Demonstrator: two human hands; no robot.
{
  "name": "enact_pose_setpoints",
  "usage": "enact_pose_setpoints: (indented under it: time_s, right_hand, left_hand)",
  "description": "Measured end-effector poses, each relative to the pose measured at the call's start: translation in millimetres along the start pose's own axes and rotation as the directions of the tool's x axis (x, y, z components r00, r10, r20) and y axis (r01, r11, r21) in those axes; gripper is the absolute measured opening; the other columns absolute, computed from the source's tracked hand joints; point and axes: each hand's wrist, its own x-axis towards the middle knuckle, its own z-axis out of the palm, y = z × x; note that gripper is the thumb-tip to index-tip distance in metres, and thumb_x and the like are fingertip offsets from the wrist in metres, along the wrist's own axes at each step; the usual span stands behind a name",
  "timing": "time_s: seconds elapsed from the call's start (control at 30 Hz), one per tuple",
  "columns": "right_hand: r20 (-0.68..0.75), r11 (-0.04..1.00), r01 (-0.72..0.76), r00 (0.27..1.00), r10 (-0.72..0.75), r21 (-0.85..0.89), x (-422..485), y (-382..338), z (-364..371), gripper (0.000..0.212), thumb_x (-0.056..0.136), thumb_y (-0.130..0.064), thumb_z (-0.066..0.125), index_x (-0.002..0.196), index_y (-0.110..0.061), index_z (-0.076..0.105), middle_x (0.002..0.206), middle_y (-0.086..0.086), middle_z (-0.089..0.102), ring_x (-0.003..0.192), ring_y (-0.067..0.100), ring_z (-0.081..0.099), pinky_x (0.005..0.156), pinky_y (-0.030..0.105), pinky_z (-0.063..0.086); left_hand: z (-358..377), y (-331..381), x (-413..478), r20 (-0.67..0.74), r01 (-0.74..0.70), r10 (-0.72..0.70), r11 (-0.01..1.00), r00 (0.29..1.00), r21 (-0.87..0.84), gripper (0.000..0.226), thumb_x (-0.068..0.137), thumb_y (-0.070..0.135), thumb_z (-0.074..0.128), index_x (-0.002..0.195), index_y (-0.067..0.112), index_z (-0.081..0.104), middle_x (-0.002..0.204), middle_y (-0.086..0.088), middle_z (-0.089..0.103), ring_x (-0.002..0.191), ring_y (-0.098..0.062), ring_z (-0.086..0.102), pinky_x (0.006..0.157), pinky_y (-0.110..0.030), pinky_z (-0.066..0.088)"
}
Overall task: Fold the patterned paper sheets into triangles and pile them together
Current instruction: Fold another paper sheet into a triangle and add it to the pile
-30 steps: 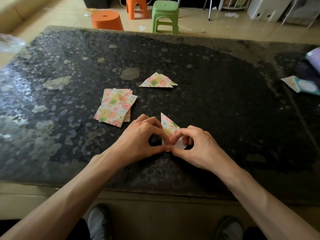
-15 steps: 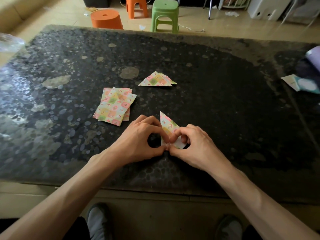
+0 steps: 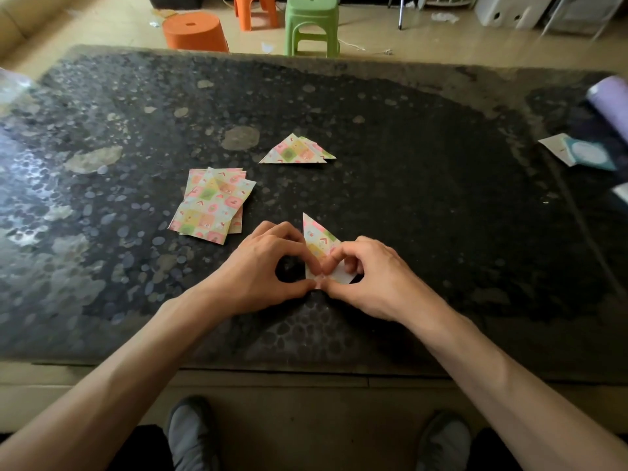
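Observation:
A patterned paper sheet (image 3: 318, 237), folded into a pointed triangle, lies on the dark table (image 3: 424, 198) near its front edge. My left hand (image 3: 265, 266) and my right hand (image 3: 373, 277) meet over its lower corner, thumbs and forefingers curled and pinching the paper there; a white underside shows under my right fingers. A stack of flat patterned sheets (image 3: 212, 205) lies to the left of my hands. A small pile of folded triangles (image 3: 297, 151) sits farther back, near the table's middle.
At the table's right edge lie a lilac roll (image 3: 608, 100) and a white-and-teal packet (image 3: 577, 153). Beyond the far edge stand an orange tub (image 3: 195, 32), an orange stool (image 3: 255, 10) and a green stool (image 3: 311, 22). My shoes show below the table.
Both hands stay on the sheet's lower corner; the fingertips shifted only slightly while pressing the fold.

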Motion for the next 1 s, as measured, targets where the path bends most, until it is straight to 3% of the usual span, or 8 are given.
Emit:
enact_pose_setpoints:
  time_s: [0.13,0.27,0.37,0.53,0.67,1.0]
  right_hand:
    - [0.032,1.000,-0.006,0.999,0.005,0.014,2.3,-0.2,-3.7,0.019,0.081,-0.052,0.082,0.091,-0.041,0.069,0.099,-0.016,0.051,0.092,0.003,0.051,0.072,0.024,0.041]
    - [0.046,0.999,-0.030,0.999,0.029,0.033,3.9,-0.9,-5.1,0.020,0.079,-0.050,0.084,0.090,-0.041,0.071,0.100,-0.013,0.055,0.088,0.006,0.053,0.069,0.023,0.041]
    - [0.095,0.995,-0.056,0.994,0.048,0.083,4.1,0.6,-12.1,0.019,0.082,-0.035,0.085,0.097,-0.039,0.074,0.098,-0.009,0.060,0.082,0.007,0.056,0.066,0.020,0.042]
    - [0.116,0.991,-0.080,0.991,0.067,0.109,5.8,-1.3,-12.1,0.024,0.085,-0.023,0.083,0.100,-0.038,0.073,0.099,-0.008,0.059,0.081,0.008,0.057,0.066,0.019,0.044]
    - [0.163,0.986,-0.103,0.983,0.081,0.132,9.1,1.8,-16.9,0.035,0.084,-0.010,0.081,0.098,-0.040,0.072,0.101,-0.006,0.061,0.084,0.009,0.060,0.068,0.020,0.047]
    - [0.156,0.983,-0.076,0.987,0.049,0.169,9.6,5.8,-18.3,0.042,0.080,-0.001,0.080,0.097,-0.039,0.073,0.096,-0.005,0.065,0.079,0.007,0.061,0.068,0.021,0.054]
  left_hand:
    - [-0.5,0.5,0.1,0.003,0.009,-0.009,1.000,1.000,-0.005,0.026,0.074,0.067,0.067,0.095,0.052,0.070,0.113,0.021,0.054,0.113,-0.008,0.045,0.097,-0.027,0.043]
    - [5.2,3.4,-0.5,-0.062,0.036,-0.037,0.999,0.997,-0.012,0.027,0.075,0.070,0.063,0.091,0.050,0.071,0.109,0.022,0.053,0.110,-0.007,0.046,0.097,-0.033,0.045]
    - [5.2,4.4,0.4,-0.055,0.042,-0.042,0.999,0.998,-0.003,0.018,0.076,0.062,0.070,0.091,0.051,0.071,0.108,0.020,0.054,0.109,-0.009,0.046,0.097,-0.036,0.046]
    - [5.9,5.4,-0.8,-0.060,0.055,-0.054,0.998,0.997,0.005,0.018,0.077,0.059,0.072,0.091,0.048,0.071,0.109,0.021,0.053,0.109,-0.006,0.044,0.096,-0.036,0.046]
    - [9.8,9.2,-1.5,-0.102,0.088,-0.085,0.996,0.991,0.022,0.027,0.076,0.071,0.068,0.088,0.047,0.071,0.106,0.023,0.052,0.108,-0.001,0.040,0.092,-0.029,0.039]
    - [10.4,11.5,-1.9,-0.104,0.100,-0.096,0.994,0.990,0.033,0.035,0.073,0.072,0.068,0.090,0.042,0.073,0.106,0.021,0.052,0.108,-0.004,0.040,0.090,-0.029,0.035]
